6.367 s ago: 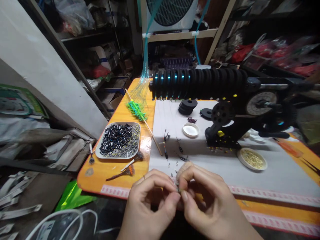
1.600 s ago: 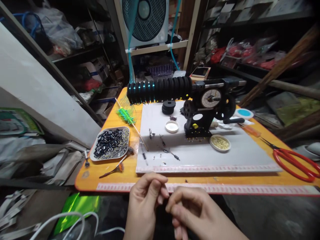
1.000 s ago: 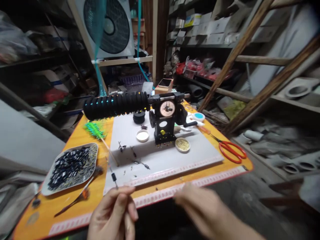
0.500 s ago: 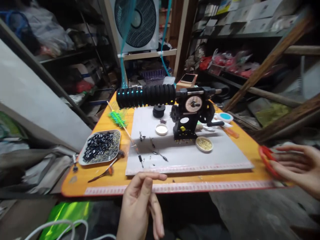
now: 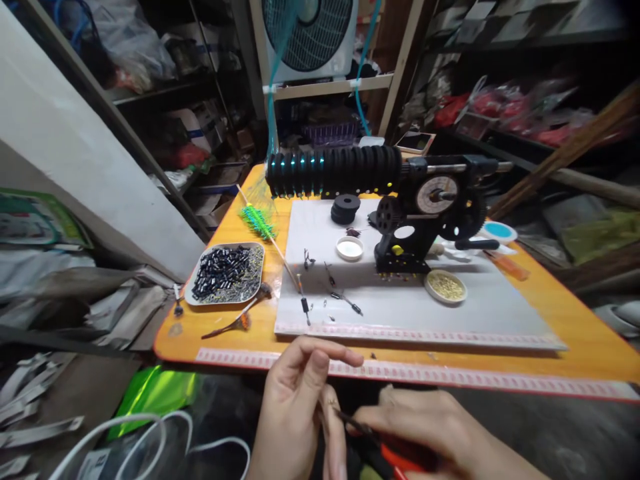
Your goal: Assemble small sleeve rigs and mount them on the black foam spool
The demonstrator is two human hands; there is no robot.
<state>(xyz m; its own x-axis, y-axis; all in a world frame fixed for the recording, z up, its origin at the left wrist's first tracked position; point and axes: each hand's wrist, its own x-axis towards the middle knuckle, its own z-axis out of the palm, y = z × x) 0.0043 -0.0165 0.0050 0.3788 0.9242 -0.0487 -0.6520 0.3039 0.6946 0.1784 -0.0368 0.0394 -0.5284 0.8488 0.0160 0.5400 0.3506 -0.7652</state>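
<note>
Orange and smooth, the surface is filling the middle of a dim, crowded room. Just off its near edge, the left hand is curling loosely, index finger pointing right and lower fingers half bent; a tiny gold-coloured speck is showing at them, too small to identify, and whether the hand is pinching anything is impossible to tell. Beside it, the right hand is wrapping its fingers around red-handled scissors, presumably for steering the tips closely, since the dark blades are slanting far and left toward those lower fingers; contact is unclear. Farther on, a red-marked strip is running along the near edge, likely serving as a measure. Slim black-bodied pieces are lying apart on a white board, perhaps because its paleness is making them easy to see. At left a tray is holding dark tubes, and at right a shallow dish is holding gold-coloured bits, both seemingly keeping small parts together. Beyond, a black machine is standing, its ribbed cylinder stretching left, while a fan is rising behind everything.
</note>
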